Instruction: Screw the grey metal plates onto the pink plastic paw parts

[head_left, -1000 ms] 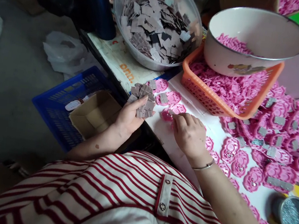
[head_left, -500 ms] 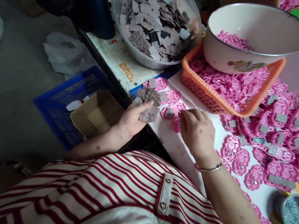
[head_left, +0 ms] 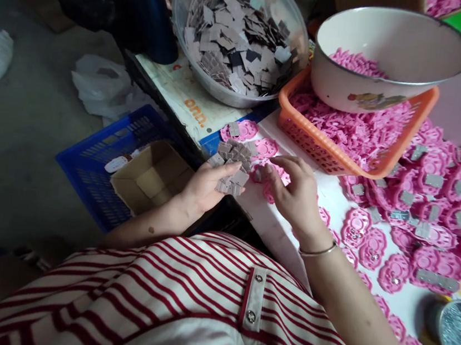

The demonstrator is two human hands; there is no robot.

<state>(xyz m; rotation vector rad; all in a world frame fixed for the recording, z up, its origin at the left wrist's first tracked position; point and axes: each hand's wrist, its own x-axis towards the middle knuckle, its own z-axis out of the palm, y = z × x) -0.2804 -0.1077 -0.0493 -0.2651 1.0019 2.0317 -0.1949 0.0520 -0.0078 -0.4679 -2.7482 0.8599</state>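
Note:
My left hand [head_left: 209, 184] is closed around a fanned bunch of small grey square pieces [head_left: 233, 164], its thumb pressing on top. My right hand [head_left: 299, 195] hovers over the white work surface with thumb and forefinger apart; I see nothing between them. Just beyond its fingertips lie pink moulded plastic pieces, one a pink piece [head_left: 266, 148] and another a pink piece [head_left: 244, 129] with a grey square on it. The right fingers partly cover the pink pieces below them.
A clear bowl [head_left: 178, 34] of grey squares stands at the back. To its right, an enamel basin [head_left: 397, 44] rests in an orange basket [head_left: 313, 149] of pink parts. Pink pieces [head_left: 433, 180] heap at right, near a metal-filled cup [head_left: 459, 329]. A blue crate [head_left: 84, 163] sits lower left.
My right hand has shifted slightly left toward the grey bunch, and its pinched fingers have come apart. My left hand has moved slightly right, still gripping the squares.

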